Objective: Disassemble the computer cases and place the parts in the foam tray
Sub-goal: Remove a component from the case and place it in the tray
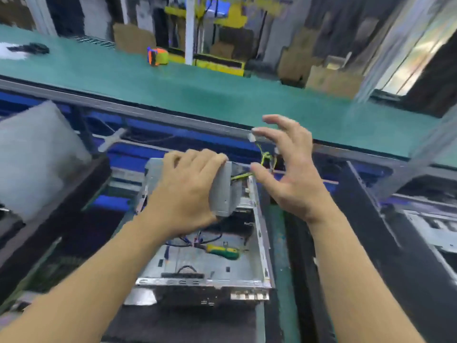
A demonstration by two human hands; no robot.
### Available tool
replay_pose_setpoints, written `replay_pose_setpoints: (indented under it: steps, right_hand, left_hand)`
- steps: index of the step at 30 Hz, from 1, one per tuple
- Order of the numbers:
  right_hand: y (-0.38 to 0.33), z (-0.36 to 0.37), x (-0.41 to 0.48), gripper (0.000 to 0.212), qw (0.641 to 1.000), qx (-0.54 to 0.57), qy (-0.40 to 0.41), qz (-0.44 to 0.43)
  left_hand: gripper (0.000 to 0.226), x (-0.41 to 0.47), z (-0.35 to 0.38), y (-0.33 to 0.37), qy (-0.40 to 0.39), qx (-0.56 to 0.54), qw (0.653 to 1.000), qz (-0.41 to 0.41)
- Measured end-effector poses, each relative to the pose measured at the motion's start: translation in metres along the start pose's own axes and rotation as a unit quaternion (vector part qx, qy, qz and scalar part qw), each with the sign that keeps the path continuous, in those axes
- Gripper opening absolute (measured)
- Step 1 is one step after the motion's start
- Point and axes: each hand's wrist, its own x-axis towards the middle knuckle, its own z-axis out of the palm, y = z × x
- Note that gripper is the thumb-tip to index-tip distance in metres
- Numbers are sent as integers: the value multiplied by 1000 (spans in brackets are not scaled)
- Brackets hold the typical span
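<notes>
Left hand (183, 189) now: fingers (212, 157) curled over top of grey metal box (223, 194), clamped on it. Box held tilted above far end of open computer case (261, 233). Right hand (291, 174) raised just right of box, fingers spread apart, nothing gripped. White connector (252, 137) seen at right index fingertip, contact lost in blur. Yellow-green wires (264, 155) trailed from connector down toward box. Green-handled screwdriver (222, 251) laid inside case, below left wrist. Green bench (222, 100) seen beyond fingertips.
</notes>
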Motion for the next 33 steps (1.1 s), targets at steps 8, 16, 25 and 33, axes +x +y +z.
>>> replay_pose_setpoints:
  steps: [8,16,25,33]
  right_hand:
    - [85,4,-36,52,913,2,-135,386]
    - [173,-24,-83,93,657,381,-206,616]
    - [201,4,-150,88,576,540,-9,613]
    - [212,-14,-192,93,672,528,196,480]
  left_hand:
    - [63,-2,93,50,104,47,979,167]
    - [59,13,143,65,88,94,951,280]
    - [101,25,182,79,4,69,955,287]
    - [118,47,183,119,-292,-603,707,-225]
